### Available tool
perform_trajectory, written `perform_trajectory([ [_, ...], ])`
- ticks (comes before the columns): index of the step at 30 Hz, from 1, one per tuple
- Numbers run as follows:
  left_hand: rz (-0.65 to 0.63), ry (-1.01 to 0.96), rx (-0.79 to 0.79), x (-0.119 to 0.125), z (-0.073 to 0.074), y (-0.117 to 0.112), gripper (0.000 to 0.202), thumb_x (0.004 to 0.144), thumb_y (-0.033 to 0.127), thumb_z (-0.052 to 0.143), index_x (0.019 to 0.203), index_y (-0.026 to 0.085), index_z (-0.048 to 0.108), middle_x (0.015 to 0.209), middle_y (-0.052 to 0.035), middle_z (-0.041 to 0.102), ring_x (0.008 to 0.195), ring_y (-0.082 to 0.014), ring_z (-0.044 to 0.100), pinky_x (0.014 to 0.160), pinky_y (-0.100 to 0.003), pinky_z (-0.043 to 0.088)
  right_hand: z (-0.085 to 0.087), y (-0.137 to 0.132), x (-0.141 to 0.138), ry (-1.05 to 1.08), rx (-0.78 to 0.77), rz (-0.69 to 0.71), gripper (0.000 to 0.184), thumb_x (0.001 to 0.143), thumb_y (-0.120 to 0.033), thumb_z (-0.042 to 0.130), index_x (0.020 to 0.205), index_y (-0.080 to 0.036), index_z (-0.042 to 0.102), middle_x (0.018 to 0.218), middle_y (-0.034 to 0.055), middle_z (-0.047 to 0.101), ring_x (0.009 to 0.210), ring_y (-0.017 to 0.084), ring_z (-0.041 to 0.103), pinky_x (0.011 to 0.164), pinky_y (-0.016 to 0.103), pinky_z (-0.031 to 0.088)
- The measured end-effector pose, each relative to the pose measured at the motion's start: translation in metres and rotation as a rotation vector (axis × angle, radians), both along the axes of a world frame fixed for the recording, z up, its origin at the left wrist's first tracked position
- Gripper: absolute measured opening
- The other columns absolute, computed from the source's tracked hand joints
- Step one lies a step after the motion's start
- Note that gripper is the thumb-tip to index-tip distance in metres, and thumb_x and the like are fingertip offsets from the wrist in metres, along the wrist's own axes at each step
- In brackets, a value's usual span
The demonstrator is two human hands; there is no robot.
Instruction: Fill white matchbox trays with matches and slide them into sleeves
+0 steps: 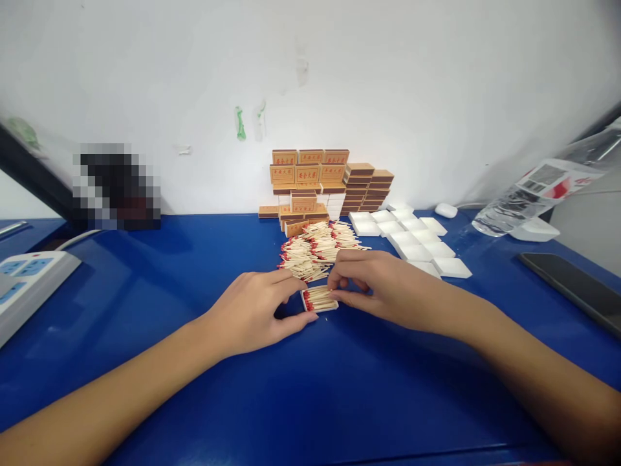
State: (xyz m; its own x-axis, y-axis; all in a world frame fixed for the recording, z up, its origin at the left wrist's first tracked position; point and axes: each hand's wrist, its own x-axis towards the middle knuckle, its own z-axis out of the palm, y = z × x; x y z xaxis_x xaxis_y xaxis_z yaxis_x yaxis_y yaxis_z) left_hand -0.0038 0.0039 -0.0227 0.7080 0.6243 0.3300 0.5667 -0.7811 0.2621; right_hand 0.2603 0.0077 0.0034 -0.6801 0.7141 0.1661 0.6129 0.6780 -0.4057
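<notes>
Your left hand pinches the match tray at its left end, fingers half-curled, centre of the tabletop. Your right hand grips its right end, fingers bent. Loose matches are heaped just behind.

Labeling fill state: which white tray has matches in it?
The tray held between the left hand and right hand, nearest the camera: it is full of red-tipped matches. The other trays, grouped at right, show only white.

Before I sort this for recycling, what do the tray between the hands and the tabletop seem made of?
Matchbox tray: probably thin card, matte; its walls are thin and white. Tabletop: smooth blue surface with a sheen, painted or laminated; I cannot tell which.
</notes>
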Motion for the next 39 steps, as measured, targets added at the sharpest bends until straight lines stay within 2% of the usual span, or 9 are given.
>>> perform_trajectory([
  [6,0.001,-0.007,-0.002,-0.001,0.002,0.0,0.028,0.096,0.042,0.073,0.114,0.02,0.074,0.086,0.0003,0.07,0.066,-0.0137,0.064,0.062,-0.026,0.045,0.01,0.0,0.003,0.057,-0.007,-0.036,0.011,0.098,-0.026,0.067,0.09,-0.021,0.072,0.081,0.001,0.067,0.071,0.015,0.055,0.063,0.029,0.039],
  [11,-0.005,0.004,0.005,0.0,0.003,0.001,0.027,0.096,0.041,0.073,0.112,0.019,0.073,0.086,0.0002,0.07,0.066,-0.0141,0.064,0.061,-0.027,0.044,0.011,-0.006,-0.009,0.34,-0.257,-0.159,0.015,0.096,-0.034,0.068,0.09,-0.021,0.073,0.076,-0.0005,0.068,0.064,0.013,0.056,0.059,0.028,0.043],
  [14,-0.003,0.008,-0.001,-0.001,0.003,0.0,0.028,0.096,0.042,0.073,0.113,0.019,0.073,0.086,0.0002,0.07,0.066,-0.0139,0.063,0.06,-0.026,0.043,0.003,-0.006,-0.016,0.412,-0.31,-0.186,0.015,0.093,-0.035,0.072,0.09,-0.021,0.074,0.076,-0.0003,0.069,0.066,0.013,0.059,0.061,0.029,0.045],
  [19,0.011,0.024,-0.016,-0.001,0.002,0.001,0.028,0.097,0.044,0.072,0.111,0.02,0.073,0.088,-0.0005,0.071,0.068,-0.0143,0.064,0.062,-0.027,0.045,-0.009,0.001,-0.014,0.342,-0.291,-0.205,0.011,0.092,-0.033,0.074,0.09,-0.023,0.077,0.068,-0.0031,0.061,0.062,0.013,0.051,0.062,0.03,0.04],
  [22,0.018,0.023,-0.013,0.0,0.002,0.001,0.029,0.097,0.045,0.072,0.111,0.02,0.074,0.089,-0.0004,0.072,0.068,-0.0143,0.065,0.062,-0.027,0.046,-0.011,0.005,-0.011,0.257,-0.213,-0.217,0.01,0.091,-0.032,0.076,0.087,-0.023,0.078,0.067,-0.0039,0.055,0.061,0.012,0.045,0.061,0.03,0.035],
  [25,0.018,0.026,-0.007,-0.001,0.001,0.001,0.029,0.097,0.045,0.072,0.112,0.02,0.074,0.089,-0.0003,0.072,0.068,-0.0142,0.065,0.063,-0.028,0.047,-0.012,0.006,-0.011,0.213,-0.181,-0.209,0.011,0.092,-0.033,0.075,0.087,-0.023,0.078,0.067,-0.0036,0.054,0.062,0.013,0.045,0.061,0.03,0.034],
  [33,0.018,0.026,-0.003,-0.002,0.002,0.001,0.029,0.097,0.044,0.071,0.114,0.02,0.073,0.089,0.0,0.071,0.068,-0.0146,0.066,0.063,-0.029,0.048,-0.008,0.003,-0.008,0.21,-0.18,-0.154,0.011,0.094,-0.033,0.072,0.093,-0.022,0.077,0.072,-0.0026,0.06,0.062,0.013,0.047,0.06,0.028,0.035],
  [39,0.019,0.025,-0.007,-0.001,0.002,0.001,0.031,0.097,0.045,0.071,0.113,0.018,0.075,0.09,-0.001,0.071,0.07,-0.0154,0.067,0.063,-0.03,0.049,0.0,0.005,0.001,0.117,-0.155,-0.127,0.016,0.097,-0.034,0.069,0.087,-0.022,0.074,0.072,-0.0016,0.064,0.062,0.013,0.05,0.06,0.028,0.036],
])
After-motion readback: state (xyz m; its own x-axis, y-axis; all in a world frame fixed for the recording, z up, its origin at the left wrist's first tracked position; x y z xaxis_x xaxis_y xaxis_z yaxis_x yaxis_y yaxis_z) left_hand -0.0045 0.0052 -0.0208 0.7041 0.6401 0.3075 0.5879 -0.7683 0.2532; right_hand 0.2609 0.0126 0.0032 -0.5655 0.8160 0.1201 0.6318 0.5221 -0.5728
